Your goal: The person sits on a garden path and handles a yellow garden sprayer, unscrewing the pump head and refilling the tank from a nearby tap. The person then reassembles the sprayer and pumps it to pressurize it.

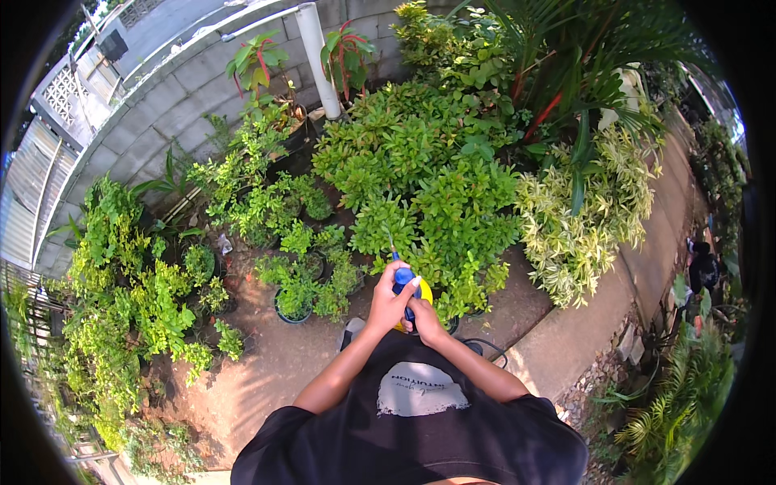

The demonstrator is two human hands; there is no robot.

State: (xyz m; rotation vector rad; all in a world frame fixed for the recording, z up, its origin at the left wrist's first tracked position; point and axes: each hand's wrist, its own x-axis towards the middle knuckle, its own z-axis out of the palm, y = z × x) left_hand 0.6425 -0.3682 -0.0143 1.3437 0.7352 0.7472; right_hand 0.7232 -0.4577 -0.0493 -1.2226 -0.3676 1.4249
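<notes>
My left hand (385, 306) is wrapped around a blue handheld nozzle or sprayer (402, 276), its thumb across the top. Close against it, my right hand (426, 320) grips the lower part of the same blue piece. A narrow tip points away from me towards a leafy green shrub (467, 200). Just behind my hands shows a round yellow thing (426, 292), partly hidden; whether it joins the blue piece I cannot tell. Left of my hands, small bushy plants stand in dark pots (293, 316).
A grey block wall (182, 100) curves behind the plants, with a white pipe (317, 60) before it. Yellow-green bushes (163, 309) line the left. Variegated shrubs (585, 224) border a concrete path (606, 303). A black cable or hose (498, 353) lies beside me.
</notes>
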